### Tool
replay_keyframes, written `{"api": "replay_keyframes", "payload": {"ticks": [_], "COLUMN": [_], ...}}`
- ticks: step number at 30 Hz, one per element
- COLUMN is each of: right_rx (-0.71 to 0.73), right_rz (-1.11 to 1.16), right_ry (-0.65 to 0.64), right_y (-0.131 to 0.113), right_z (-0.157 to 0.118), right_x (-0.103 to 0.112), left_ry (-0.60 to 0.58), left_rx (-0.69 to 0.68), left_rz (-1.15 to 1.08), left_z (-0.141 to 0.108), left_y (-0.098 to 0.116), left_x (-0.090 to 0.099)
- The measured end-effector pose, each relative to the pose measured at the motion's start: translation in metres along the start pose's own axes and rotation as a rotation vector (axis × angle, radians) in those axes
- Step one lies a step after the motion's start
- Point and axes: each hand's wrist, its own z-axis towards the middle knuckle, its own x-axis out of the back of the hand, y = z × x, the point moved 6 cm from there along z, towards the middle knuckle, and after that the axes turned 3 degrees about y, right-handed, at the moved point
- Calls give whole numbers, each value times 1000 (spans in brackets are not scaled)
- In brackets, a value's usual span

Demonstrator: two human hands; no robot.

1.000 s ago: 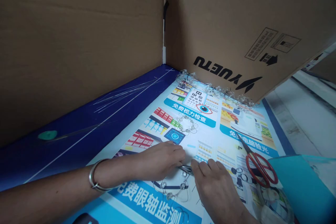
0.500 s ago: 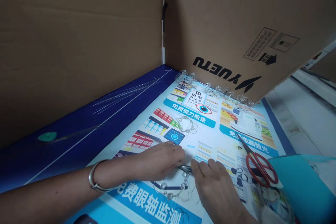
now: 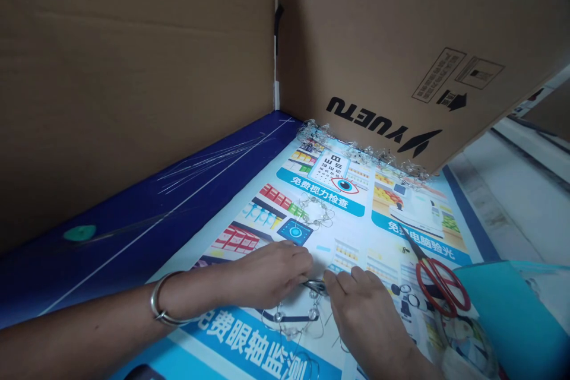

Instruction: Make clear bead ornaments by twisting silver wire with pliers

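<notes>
My left hand (image 3: 278,273) is closed, its fingertips pinching the left end of a short, shiny bundle of wire (image 3: 316,287). At the other end of that bundle, my right hand (image 3: 367,309) is also closed, thumb and fingers bent over it. Just below the hands hangs a loop of wire with clear beads (image 3: 291,330), loose wire ends sticking out of it. What lies inside both grips is partly hidden. Farther off on the printed sheet rests a finished-looking ring of clear beads and wire (image 3: 315,212).
Red-handled scissors (image 3: 440,285) lie right of my right hand, beside a turquoise folder (image 3: 512,309). Many beaded wire pieces (image 3: 365,154) line the foot of the cardboard wall (image 3: 378,41). Cut wires (image 3: 209,160) and a green piece (image 3: 80,232) lie on the blue strip.
The beaded loop below my hands has shifted slightly. Both hands keep their grip in nearly the same place.
</notes>
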Motion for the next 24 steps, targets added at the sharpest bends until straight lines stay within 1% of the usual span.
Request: {"api": "replay_keyframes", "payload": {"ticks": [8,16,24], "right_rx": [-28,-11,-35], "right_rz": [-80,-53,-42], "right_ry": [46,26,20], "right_y": [-5,-5,-3], "right_z": [0,0,-1], "right_x": [1,2,-1], "left_ry": [5,3,-20], "left_rx": [24,18,21], "left_rz": [17,-2,10], "left_z": [1,1,2], "left_y": [1,2,2], "left_x": [2,4,4]}}
